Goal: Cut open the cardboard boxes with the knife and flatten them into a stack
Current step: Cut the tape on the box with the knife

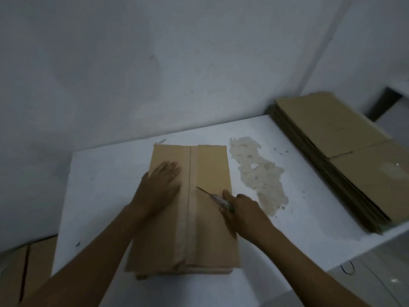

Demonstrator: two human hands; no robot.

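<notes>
A closed cardboard box [210, 167] stands on the white table [99, 173], its top flaps joined by a strip of tape running down the middle seam. My left hand [161, 185] lies flat with straight fingers on the left flap, pressing it down. My right hand [241, 209] grips the knife [212, 196] by its handle at the box's right edge. The thin blade points up and left, its tip close to the seam about halfway along the box.
A stack of flattened cardboard [345, 156] lies along the table's right side. A rough patch of peeled surface [259, 173] marks the table right of the box. Another cardboard box [24, 269] sits low at the left. A grey wall rises behind the table.
</notes>
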